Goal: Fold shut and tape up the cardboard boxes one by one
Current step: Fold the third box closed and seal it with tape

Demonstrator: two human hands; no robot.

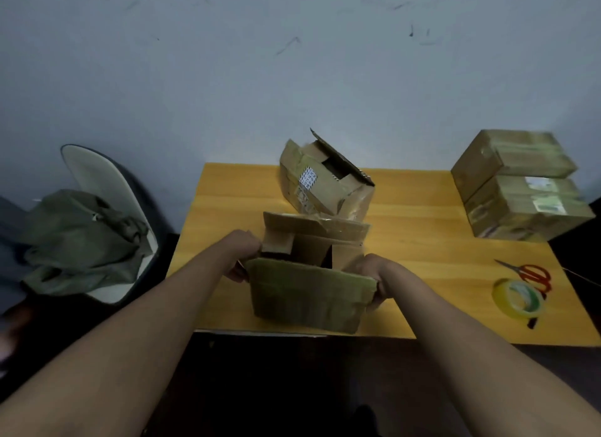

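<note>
at the frame's centre, the left hand [244, 254] and right hand [370, 275] each grip a side of the open cardboard box [309, 274], steadying it on the yellow table [422, 228] so its flaps can fold shut.

Makeshift packing corner — scuffed wall [292, 62], taped boxes [520, 183] (stacked)

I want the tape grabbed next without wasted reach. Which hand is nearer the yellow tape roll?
Right. The right hand grips the box's right edge, nearer the tape roll; the left hand holds the far edge.
</note>
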